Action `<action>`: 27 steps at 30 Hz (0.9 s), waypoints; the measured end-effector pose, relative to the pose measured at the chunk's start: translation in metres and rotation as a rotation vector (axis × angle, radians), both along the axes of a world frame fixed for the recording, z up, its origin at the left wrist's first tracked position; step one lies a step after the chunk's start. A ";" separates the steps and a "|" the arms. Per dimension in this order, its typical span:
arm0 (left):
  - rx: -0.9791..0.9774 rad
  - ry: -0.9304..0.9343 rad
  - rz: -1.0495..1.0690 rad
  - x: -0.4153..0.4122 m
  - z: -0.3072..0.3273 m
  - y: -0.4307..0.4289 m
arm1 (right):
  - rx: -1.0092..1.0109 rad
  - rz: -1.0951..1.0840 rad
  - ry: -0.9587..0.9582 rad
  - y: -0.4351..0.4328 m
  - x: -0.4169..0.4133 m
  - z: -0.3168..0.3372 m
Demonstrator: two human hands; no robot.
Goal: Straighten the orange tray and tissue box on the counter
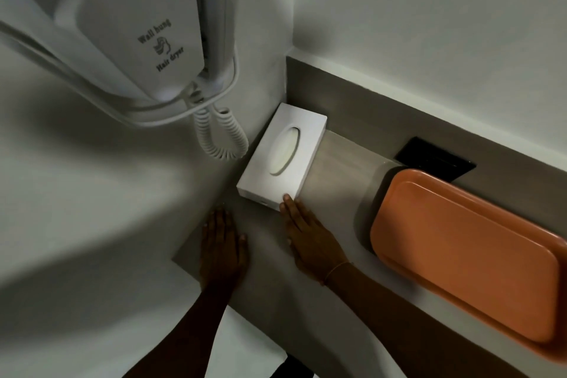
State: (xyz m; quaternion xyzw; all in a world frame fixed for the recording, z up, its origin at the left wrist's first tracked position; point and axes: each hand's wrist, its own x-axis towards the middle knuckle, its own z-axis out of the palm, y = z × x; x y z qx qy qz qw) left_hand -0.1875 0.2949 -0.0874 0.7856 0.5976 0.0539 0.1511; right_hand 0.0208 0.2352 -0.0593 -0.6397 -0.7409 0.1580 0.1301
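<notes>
A white tissue box (283, 156) with an oval slot lies in the corner of the grey counter (337, 169), its long side along the left wall. My right hand (306, 233) is flat with straight fingers, and its fingertips touch the box's near right corner. My left hand (222, 242) rests flat on the counter just short of the box, fingers apart, holding nothing. The orange tray (466, 258) lies empty to the right, apart from both hands, running along the back wall and reaching the counter's right part.
A white wall-hung hair dryer (138, 31) with a coiled cord (221, 135) hangs on the left wall above the box. A black socket plate (435, 159) sits in the grey backsplash behind the tray. The counter's front edge runs under my forearms.
</notes>
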 end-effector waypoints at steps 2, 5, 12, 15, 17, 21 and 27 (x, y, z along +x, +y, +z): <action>0.000 0.008 -0.001 -0.001 -0.001 0.000 | -0.007 -0.004 -0.010 0.006 -0.003 -0.001; -0.001 0.005 -0.005 -0.001 -0.003 0.001 | -0.017 -0.013 -0.013 0.016 -0.008 -0.003; 0.014 0.016 -0.001 -0.001 -0.004 0.001 | -0.048 0.018 -0.040 0.033 -0.014 -0.009; 0.022 0.011 0.006 -0.001 -0.004 0.000 | -0.048 0.005 -0.057 0.034 -0.016 -0.011; 0.020 0.010 0.005 -0.001 -0.004 0.001 | -0.033 -0.004 -0.048 0.035 -0.016 -0.012; 0.006 0.003 -0.002 0.000 -0.003 0.000 | -0.047 -0.011 -0.032 0.032 -0.017 -0.005; -0.032 -0.062 -0.210 0.011 0.011 -0.012 | 0.032 -0.134 0.213 0.000 -0.006 0.041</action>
